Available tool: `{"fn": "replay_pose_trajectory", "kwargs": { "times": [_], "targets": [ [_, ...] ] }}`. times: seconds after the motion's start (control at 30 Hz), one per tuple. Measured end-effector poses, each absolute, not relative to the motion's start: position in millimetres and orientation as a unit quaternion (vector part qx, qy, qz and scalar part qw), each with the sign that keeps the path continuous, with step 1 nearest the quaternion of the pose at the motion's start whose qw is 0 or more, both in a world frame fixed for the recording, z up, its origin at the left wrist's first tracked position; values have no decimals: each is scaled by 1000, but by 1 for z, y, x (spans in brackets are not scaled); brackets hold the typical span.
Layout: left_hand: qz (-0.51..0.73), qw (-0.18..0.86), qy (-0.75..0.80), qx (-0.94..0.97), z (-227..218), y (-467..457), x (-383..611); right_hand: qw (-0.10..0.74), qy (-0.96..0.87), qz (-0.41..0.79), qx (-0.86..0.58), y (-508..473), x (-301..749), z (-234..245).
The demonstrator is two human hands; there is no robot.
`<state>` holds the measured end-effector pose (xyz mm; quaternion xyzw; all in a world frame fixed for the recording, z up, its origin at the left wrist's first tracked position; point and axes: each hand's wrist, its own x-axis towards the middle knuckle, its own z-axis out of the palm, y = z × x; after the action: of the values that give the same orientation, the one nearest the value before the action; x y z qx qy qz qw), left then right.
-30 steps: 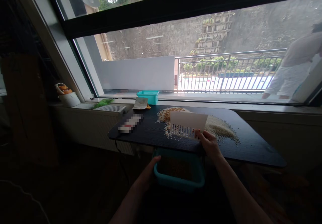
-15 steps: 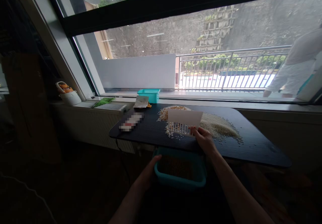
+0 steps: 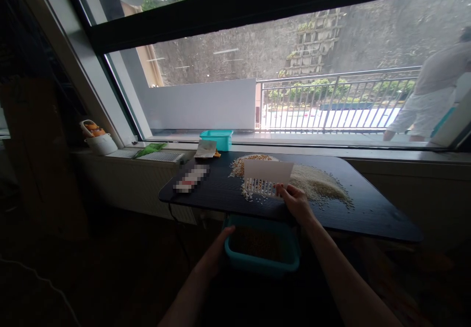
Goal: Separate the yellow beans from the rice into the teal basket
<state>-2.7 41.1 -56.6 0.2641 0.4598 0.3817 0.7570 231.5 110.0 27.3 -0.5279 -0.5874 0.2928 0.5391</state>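
Note:
My right hand (image 3: 294,202) grips the lower right corner of a white slotted scraper (image 3: 267,177) standing upright on the dark table (image 3: 371,209). Pale grains (image 3: 316,182) lie spread behind and right of it, with a browner heap (image 3: 246,164) at its far left. Under the table's front edge hangs a teal tub (image 3: 262,248) with brownish grains inside. My left hand (image 3: 218,249) holds that tub by its left rim.
A second teal box (image 3: 217,138) and a paper packet (image 3: 205,149) sit at the window sill. A white pot with orange items (image 3: 97,139) stands at far left. Outside on the balcony a person (image 3: 427,101) bends over by the railing.
The scraper and my right hand have shifted a little left and farther from the table's front edge. My left hand still keeps the tub below the edge.

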Motion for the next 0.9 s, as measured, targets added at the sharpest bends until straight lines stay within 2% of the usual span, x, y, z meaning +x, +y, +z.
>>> {"fn": "replay_pose_trajectory", "kwargs": {
  "times": [0.3,0.9],
  "targets": [
    [397,757,458,243,-50,37,-8,560,-566,293,-529,114,229,30],
    [396,754,470,234,-45,36,-17,541,-600,300,-506,123,217,34]
  ]
}}
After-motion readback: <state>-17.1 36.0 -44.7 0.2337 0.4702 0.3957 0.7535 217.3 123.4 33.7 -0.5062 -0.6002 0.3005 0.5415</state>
